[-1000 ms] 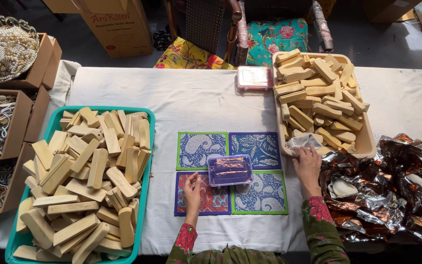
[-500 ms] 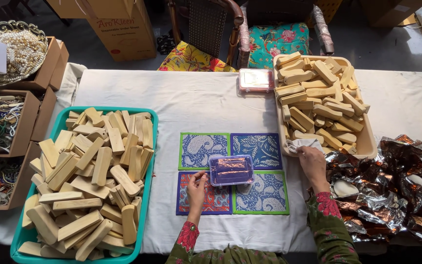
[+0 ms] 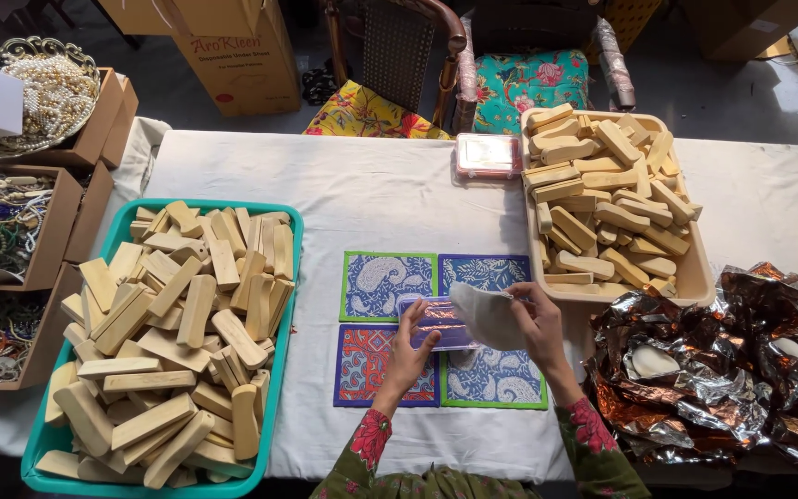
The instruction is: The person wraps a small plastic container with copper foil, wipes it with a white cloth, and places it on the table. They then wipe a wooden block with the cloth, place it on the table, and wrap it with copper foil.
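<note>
My left hand [image 3: 411, 350] rests its fingers on a small clear plastic box [image 3: 437, 321] that sits in the middle of four patterned cloth mats [image 3: 385, 285]. In my right hand [image 3: 536, 322] I hold a pale grey cloth [image 3: 484, 314], which lies over the right end of the box. Both forearms wear floral sleeves.
A teal tray [image 3: 285, 305] of several pale wooden blocks is at the left. A beige tray [image 3: 695, 277] of similar blocks is at the upper right, a small pink-lidded box [image 3: 488, 154] beside it. Crumpled copper foil [image 3: 750, 370] lies right. Cardboard boxes of beads [image 3: 11, 231] stand far left.
My right hand has come from the beige tray's edge to the clear box, bringing the cloth. My left hand has moved up from the mat onto the box.
</note>
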